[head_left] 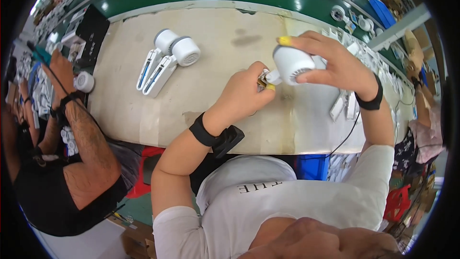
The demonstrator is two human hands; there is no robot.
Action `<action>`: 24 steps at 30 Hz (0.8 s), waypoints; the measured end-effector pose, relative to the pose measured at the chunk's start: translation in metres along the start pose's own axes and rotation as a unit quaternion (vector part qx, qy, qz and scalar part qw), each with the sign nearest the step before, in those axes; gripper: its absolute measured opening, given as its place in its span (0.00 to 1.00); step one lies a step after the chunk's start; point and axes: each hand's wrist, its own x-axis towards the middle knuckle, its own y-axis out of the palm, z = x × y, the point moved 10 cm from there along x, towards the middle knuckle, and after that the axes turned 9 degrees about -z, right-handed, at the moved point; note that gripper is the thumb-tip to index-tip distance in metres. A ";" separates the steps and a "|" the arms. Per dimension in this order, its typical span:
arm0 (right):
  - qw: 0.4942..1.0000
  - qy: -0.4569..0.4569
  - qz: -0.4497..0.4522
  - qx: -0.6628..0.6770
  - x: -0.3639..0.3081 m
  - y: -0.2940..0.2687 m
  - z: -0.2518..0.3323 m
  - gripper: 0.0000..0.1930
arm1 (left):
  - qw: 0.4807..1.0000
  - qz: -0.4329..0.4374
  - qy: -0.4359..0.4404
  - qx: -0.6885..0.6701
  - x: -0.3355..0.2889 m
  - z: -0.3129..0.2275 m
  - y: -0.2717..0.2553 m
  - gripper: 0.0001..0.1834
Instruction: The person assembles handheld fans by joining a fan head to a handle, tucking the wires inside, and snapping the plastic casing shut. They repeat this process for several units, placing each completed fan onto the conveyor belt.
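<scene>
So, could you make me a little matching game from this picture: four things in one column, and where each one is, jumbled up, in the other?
Column one:
1. Left hand
2. Right hand
3. Pair of white devices
4. Blue container

Column two:
A. Lying on the table, left of both hands
B. By the table's near edge
C. At the narrow end of the held white device
D. Around the held white device's thick, rounded part

Right pairs: 1-C, 2-D, 3-A, 4-B.
</scene>
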 end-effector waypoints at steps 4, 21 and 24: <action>0.995 0.066 0.067 -0.026 0.003 0.010 -0.014 0.31 | 0.999 0.020 -0.013 0.046 -0.003 0.001 0.010 0.16; 0.826 0.406 -0.074 -0.383 -0.199 0.014 -0.105 0.25 | 0.897 -0.045 -0.031 -0.438 0.013 0.005 -0.014 0.15; 0.832 0.433 -0.123 -0.326 -0.204 0.019 -0.097 0.29 | 0.906 -0.035 -0.082 -0.413 0.008 0.016 -0.012 0.15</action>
